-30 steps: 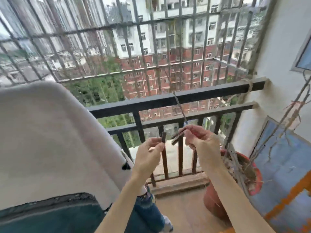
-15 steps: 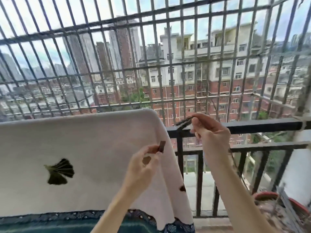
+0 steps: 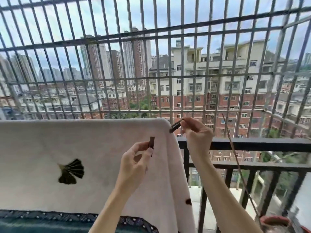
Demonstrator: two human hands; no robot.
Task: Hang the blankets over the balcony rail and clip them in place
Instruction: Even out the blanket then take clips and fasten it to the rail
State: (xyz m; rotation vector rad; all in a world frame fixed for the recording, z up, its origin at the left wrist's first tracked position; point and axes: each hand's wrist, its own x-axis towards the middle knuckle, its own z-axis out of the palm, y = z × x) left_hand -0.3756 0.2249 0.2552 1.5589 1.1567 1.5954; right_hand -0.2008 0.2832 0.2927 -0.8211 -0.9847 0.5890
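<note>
My right grip (image 3: 196,132) pinches a stiff, light clip (image 3: 175,126) at the soft blanket (image 3: 84,145) corner; my left grip (image 3: 134,163) grasps a spare clip (image 3: 151,142) below.

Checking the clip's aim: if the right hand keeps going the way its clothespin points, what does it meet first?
Most likely the white blanket at its top right corner on the rail; the right hand holds its clothespin nearly touching there, though depth is unclear.

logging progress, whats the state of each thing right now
blanket: draped over the rail, not yet clipped
rail: right part bare
left hand: holding a clip upright
right hand: holding a second clip at the blanket's top corner
</note>
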